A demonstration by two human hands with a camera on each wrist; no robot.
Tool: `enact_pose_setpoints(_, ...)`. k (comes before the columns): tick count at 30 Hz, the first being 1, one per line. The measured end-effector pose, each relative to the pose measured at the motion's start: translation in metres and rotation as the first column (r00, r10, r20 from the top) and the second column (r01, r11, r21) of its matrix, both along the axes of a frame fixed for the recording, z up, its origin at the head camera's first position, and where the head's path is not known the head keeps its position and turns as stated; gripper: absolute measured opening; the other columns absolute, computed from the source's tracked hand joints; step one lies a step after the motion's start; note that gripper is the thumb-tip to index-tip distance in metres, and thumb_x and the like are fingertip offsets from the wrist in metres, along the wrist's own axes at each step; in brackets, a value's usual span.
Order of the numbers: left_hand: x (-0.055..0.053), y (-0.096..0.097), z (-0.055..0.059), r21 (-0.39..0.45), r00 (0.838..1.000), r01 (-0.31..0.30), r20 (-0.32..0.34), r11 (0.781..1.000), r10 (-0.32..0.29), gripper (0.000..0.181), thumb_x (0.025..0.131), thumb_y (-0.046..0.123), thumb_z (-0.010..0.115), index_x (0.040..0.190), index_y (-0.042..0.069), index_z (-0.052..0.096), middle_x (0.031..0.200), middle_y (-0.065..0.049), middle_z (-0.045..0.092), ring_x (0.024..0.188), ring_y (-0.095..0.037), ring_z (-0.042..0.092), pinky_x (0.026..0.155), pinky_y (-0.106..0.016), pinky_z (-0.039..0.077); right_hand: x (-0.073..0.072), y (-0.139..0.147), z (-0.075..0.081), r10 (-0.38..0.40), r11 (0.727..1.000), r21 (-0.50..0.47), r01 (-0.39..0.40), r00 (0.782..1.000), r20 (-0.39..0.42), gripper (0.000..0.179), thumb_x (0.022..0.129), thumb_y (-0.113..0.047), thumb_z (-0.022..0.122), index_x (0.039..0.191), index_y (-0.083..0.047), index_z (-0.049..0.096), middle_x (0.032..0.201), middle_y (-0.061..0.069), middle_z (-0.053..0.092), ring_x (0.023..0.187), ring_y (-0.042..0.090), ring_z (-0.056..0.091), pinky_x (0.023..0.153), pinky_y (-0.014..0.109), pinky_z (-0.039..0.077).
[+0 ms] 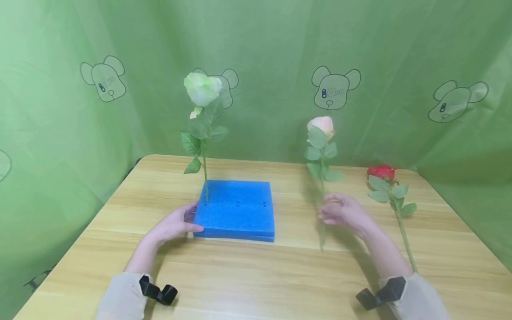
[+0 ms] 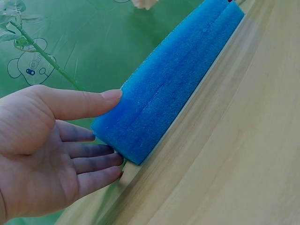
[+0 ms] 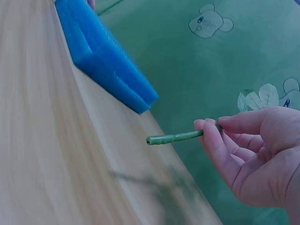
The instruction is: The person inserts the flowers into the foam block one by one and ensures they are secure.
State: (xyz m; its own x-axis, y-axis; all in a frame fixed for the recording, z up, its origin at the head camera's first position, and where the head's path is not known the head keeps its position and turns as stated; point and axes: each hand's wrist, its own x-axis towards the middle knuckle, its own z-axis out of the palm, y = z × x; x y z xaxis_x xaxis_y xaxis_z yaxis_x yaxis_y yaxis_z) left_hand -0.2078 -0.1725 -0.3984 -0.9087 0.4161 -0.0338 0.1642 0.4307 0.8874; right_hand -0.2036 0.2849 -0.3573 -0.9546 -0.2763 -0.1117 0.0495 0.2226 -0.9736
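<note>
- Green curtain [image 1: 272,133] with printed bear heads closes off the far side and both flanks; lettering on the bears is too faint to read.
- Below it spreads a wood-grain table [image 1: 256,275], its near edge cut off.
- Blue foam block [image 1: 236,218] lies left of centre, small dark holes on top; how deep they go cannot be told.
- White rose [image 1: 202,129] stands upright in the block's left part, its stem's foot hidden in the foam.
- Left hand [image 1: 176,224] grasps nothing: fingers extended along the block's left side, thumb touching its near-left edge; some fingertips are hidden in the head view.
- Right hand [image 1: 345,214] pinches the stem of the pink rose [image 1: 322,171], right of the block and apart from it; the stem's lower end blurs in the head view.
- Red rose [image 1: 398,205] lies far right, its stem reaching the right sleeve [image 1: 422,298].
</note>
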Motion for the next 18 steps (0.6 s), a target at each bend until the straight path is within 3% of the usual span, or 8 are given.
enact_pose_setpoints(8,-0.001,0.000,-0.001,0.014,1.000,0.005,0.007,1.000,-0.005,0.089,0.079,0.014,0.071,0.142,-0.012,0.014,0.146,-0.031,0.019,0.131,-0.046,0.026,0.108,-0.052,0.022,-0.003,-0.018,0.010,-0.023,0.999,0.037,0.025,0.998,-0.056,0.040,0.092,-0.009,0.054,0.122,0.010,0.036,0.097,0.014,0.065,0.086,0.015,0.064,0.081,0.030,0.054)
enact_pose_setpoints(18,-0.001,0.001,-0.002,0.019,1.000,0.006,0.007,1.000,-0.006,0.089,0.079,0.014,0.071,0.142,-0.013,0.014,0.146,-0.031,0.019,0.131,-0.045,0.026,0.108,-0.052,0.022,-0.013,-0.046,0.024,-0.033,0.999,0.022,0.036,0.991,-0.133,0.041,0.090,-0.010,0.058,0.122,0.008,0.039,0.093,0.005,0.066,0.086,0.016,0.064,0.079,0.030,0.054)
